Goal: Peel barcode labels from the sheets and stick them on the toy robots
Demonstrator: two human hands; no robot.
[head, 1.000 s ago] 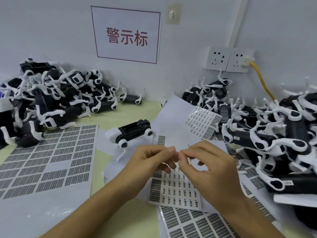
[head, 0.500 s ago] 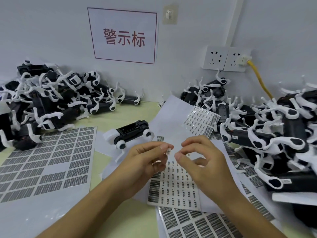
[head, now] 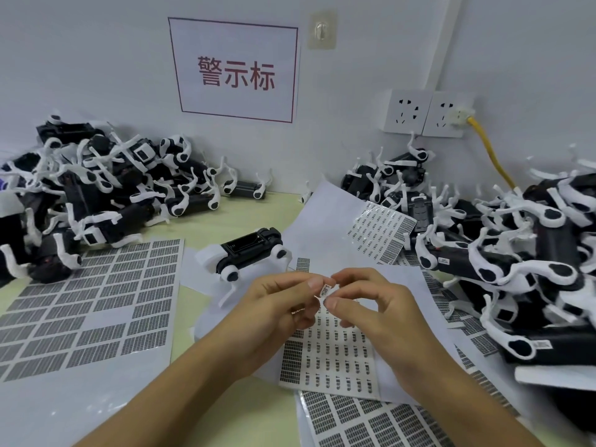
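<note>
Left hand (head: 277, 304) and right hand (head: 371, 304) meet fingertip to fingertip, fingers curled, forearms converging.

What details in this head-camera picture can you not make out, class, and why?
- Print on the small white barcode label pinched between the left hand and right hand: too small.
- Black-and-white toy robots piled at right: cut off by the edge.
- White label sheet under the hands: partly covered.

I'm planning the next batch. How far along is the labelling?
Some robots in the right pile already carry labels. In hand: both hands, left and right, pinch one peeled label. Left: the lone robot ahead and the left pile, status unclear.
</note>
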